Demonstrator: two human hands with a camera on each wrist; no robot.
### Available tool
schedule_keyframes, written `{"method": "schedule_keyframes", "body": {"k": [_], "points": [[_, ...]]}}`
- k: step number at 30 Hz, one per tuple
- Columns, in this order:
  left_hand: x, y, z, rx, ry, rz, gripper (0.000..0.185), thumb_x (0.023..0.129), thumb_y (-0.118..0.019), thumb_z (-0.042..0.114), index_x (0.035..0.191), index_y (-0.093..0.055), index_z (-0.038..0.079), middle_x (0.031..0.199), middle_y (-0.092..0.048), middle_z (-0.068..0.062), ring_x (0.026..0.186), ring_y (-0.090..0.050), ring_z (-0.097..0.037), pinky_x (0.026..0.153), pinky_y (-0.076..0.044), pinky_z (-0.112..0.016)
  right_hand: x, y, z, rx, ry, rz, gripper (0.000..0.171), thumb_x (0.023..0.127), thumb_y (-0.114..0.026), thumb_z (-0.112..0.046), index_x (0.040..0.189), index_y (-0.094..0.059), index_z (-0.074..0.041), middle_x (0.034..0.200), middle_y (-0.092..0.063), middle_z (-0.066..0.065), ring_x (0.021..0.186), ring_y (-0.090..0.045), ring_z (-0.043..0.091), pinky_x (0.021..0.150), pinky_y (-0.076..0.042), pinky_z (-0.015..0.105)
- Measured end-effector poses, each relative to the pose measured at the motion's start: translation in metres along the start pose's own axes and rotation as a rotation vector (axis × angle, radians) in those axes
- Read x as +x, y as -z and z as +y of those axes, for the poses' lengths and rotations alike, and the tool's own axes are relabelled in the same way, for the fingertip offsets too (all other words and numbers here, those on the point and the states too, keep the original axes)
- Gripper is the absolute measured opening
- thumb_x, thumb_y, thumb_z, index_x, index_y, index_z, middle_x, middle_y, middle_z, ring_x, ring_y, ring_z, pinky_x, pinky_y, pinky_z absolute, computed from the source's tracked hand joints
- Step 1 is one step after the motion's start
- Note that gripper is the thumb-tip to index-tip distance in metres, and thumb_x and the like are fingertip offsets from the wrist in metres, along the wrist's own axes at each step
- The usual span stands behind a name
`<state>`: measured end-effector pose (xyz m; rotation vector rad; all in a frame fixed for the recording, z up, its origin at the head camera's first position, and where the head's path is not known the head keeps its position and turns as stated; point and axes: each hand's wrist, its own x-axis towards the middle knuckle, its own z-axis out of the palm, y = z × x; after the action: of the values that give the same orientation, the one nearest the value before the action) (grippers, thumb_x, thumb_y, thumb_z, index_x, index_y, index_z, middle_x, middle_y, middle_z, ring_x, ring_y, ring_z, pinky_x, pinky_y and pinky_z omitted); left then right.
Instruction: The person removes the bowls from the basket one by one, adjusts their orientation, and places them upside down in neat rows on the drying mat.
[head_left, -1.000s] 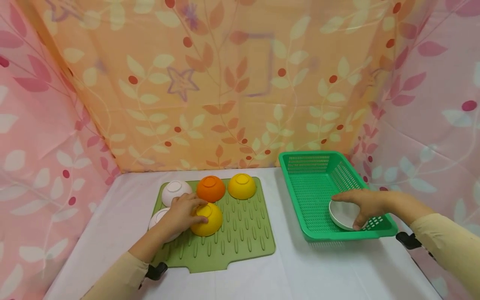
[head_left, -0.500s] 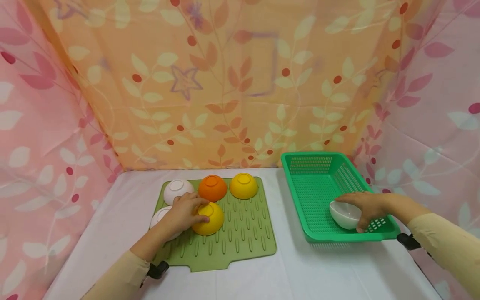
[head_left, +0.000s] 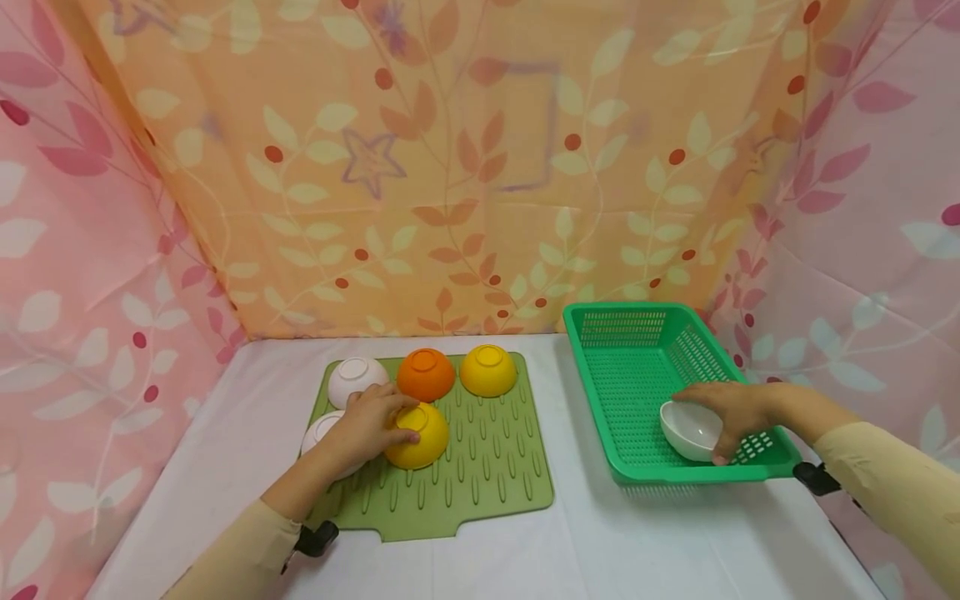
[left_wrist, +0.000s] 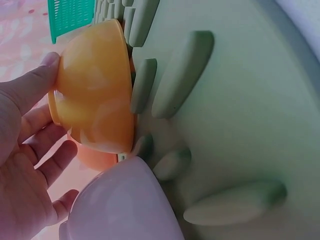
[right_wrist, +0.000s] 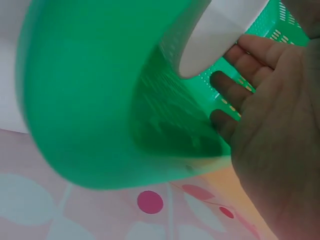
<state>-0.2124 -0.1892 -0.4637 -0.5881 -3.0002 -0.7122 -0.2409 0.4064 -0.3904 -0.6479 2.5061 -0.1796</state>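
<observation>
Upside down on a green drying mat (head_left: 487,467) sits a yellow bowl (head_left: 429,437). My left hand (head_left: 360,429) grips this bowl from above, its thumb (left_wrist: 42,75) and fingers around the base ring. Beside it a white bowl (left_wrist: 120,205) is partly covered by that hand and forearm. On the right, my right hand (head_left: 731,412) holds another white bowl (head_left: 686,431) inside the green basket (head_left: 607,433). That bowl is tilted, its opening turned up and toward the back. In the right wrist view the fingers (right_wrist: 250,65) touch the bowl's outside; the thumb is out of sight there.
Along the mat's back edge stand a white bowl (head_left: 352,377), an orange bowl (head_left: 426,373) and a second yellow bowl (head_left: 488,371), all upside down. White cloth (head_left: 525,558) covers the table. Patterned curtains (head_left: 450,208) enclose the back and sides.
My right hand has tipped the white bowl in the basket so more of its outer wall shows. The left hand stays on the yellow bowl. The head view has shifted slightly.
</observation>
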Motion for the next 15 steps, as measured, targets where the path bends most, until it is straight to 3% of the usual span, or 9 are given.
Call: {"method": "schedule_keyframes", "body": {"k": [7,10,15], "points": [[0.001,-0.001,-0.001,-0.003,-0.002,-0.001,0.058,0.08,-0.086,0.047,0.127,-0.072,0.016,0.122,-0.063,0.004,0.114,-0.05,-0.021,0.096,-0.029,-0.048,-0.001,-0.007,0.001,-0.064,0.056,0.152,0.1,0.065,-0.094,-0.049,0.146,-0.051,-0.009,0.146,-0.049,0.02,0.133,-0.036,0.052,0.099,-0.036,0.075],[0.002,-0.002,-0.002,-0.005,-0.003,0.006,0.058,0.079,-0.086,0.048,0.126,-0.072,0.017,0.122,-0.063,0.005,0.114,-0.05,-0.021,0.096,-0.029,-0.048,-0.002,-0.007,0.0,-0.093,0.076,0.25,0.1,0.064,-0.093,-0.054,0.144,-0.053,-0.008,0.144,-0.051,0.021,0.132,-0.039,0.05,0.095,-0.041,0.074],[0.001,-0.004,-0.005,-0.012,-0.003,0.011,0.059,0.079,-0.085,0.05,0.127,-0.072,0.017,0.122,-0.063,0.004,0.114,-0.05,-0.021,0.096,-0.029,-0.049,-0.005,0.001,-0.012,-0.118,0.098,0.433,0.103,0.061,-0.09,-0.065,0.141,-0.057,-0.007,0.14,-0.055,0.017,0.13,-0.042,0.042,0.097,-0.037,0.073]]}}
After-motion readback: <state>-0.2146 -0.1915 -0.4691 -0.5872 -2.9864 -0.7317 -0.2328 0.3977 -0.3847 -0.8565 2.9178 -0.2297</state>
